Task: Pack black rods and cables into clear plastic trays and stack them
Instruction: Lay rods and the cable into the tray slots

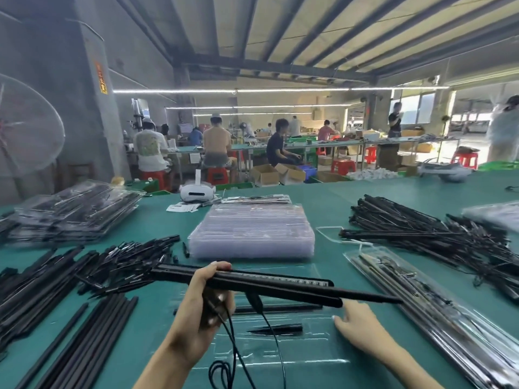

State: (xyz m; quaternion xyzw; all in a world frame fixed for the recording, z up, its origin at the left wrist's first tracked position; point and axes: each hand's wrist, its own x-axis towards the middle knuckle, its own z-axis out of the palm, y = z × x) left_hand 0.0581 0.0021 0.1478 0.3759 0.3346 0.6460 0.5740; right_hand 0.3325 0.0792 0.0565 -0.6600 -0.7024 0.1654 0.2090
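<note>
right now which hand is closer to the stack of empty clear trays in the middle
Left. The left hand, gripping a black rod, is just in front of the tray stack; the right hand lies nearer the person and off to the right.

Your matt black plastic rods (241, 280) and glossy black cable (224, 332) sit above a clear glossy plastic tray (280, 357) on the smooth, matt green table (323, 197).

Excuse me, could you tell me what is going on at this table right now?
A person is packing black rods into clear trays. The left hand grips a bundle of black rods with a cable hanging from it, held above an open clear tray on the green table. The right hand rests open on that tray. A stack of empty trays sits behind, and packed trays are piled at left.
</note>
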